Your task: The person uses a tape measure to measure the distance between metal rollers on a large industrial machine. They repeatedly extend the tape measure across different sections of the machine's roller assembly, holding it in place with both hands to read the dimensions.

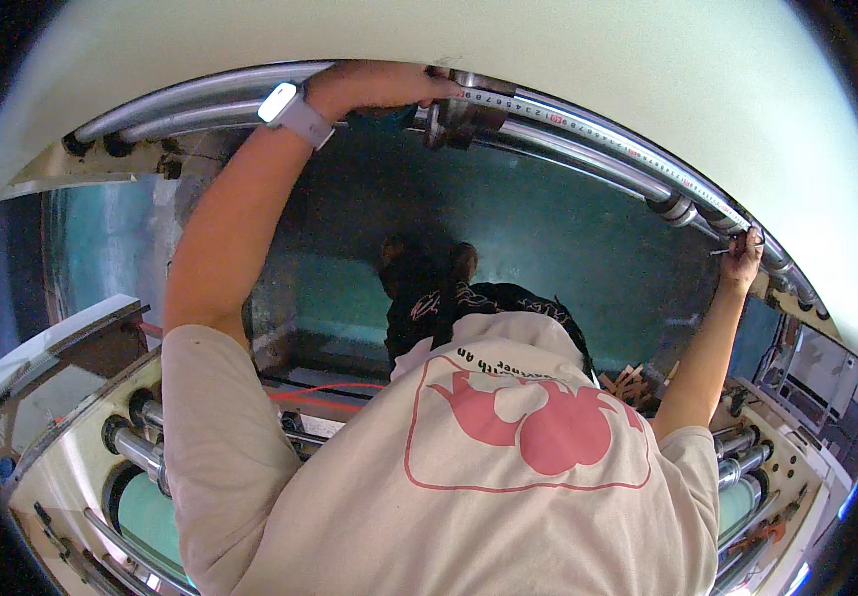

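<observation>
A measuring tape lies stretched along a long shiny metal roller that curves across the top of the view. My left hand, with a white watch on its wrist, presses the tape's near end onto the roller beside a brown metal bracket. My right hand reaches to the roller's far right end and pinches the other end of the tape, where a small metal piece sticks out. My beige T-shirt with a pink print fills the lower middle.
A cream machine cover arches above the roller. Below lies a teal floor inside the machine frame. Green rollers and steel shafts sit lower left and lower right. Red cables and wooden pieces lie near my waist.
</observation>
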The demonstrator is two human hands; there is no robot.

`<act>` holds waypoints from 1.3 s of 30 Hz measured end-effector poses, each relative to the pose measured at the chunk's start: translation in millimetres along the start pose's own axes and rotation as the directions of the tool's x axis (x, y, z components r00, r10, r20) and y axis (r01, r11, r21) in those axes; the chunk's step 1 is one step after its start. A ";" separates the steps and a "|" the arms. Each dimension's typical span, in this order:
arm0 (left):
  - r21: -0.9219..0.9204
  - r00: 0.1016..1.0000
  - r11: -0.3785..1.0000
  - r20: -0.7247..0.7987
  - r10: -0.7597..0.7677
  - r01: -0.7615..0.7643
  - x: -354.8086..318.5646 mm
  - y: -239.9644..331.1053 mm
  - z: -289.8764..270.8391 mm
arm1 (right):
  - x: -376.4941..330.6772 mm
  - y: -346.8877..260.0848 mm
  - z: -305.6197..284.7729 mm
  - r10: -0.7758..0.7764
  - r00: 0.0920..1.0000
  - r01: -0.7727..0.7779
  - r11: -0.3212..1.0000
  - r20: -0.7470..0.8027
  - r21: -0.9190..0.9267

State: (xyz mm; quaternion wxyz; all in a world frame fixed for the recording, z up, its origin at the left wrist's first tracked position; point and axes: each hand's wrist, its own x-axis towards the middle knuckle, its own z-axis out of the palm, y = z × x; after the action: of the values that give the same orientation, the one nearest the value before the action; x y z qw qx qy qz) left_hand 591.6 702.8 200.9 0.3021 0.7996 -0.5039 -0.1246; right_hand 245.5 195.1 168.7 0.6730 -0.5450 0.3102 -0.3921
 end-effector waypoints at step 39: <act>0.445 0.961 0.894 -0.226 0.161 -0.045 -10.2 25.5 20.6 | -2.6 0.6 2.9 0.013 1.000 -0.013 1.000 -0.029 -0.010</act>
State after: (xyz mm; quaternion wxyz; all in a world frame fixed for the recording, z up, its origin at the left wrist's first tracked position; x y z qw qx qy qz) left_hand 557.9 696.5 199.2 0.1846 0.8281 -0.5173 0.1122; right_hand 246.8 198.9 168.7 0.6684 -0.5407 0.3254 -0.3938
